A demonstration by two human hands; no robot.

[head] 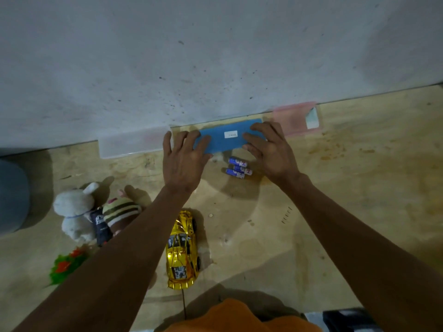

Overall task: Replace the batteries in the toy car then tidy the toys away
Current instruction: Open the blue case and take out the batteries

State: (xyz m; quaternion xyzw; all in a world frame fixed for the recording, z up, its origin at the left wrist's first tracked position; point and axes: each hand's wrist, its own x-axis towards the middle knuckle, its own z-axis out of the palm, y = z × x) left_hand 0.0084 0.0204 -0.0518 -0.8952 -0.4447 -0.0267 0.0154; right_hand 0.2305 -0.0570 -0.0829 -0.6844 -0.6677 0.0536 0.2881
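Note:
A shiny gold toy car (182,251) lies on the tan floor between my forearms, nose toward me. Three blue-and-white batteries (238,168) lie side by side on the floor just below a flat blue box (225,137) with a white label, which rests against the wall. My left hand (185,159) holds the box's left end and my right hand (268,146) holds its right end, fingers curled over the edges.
A clear plastic tray (131,144) leans at the wall's foot left of the box; a pink one (297,121) is to the right. A white plush rabbit (74,209), a striped plush (122,214), a dark small toy (100,226) and a green-and-red toy (66,265) lie at left.

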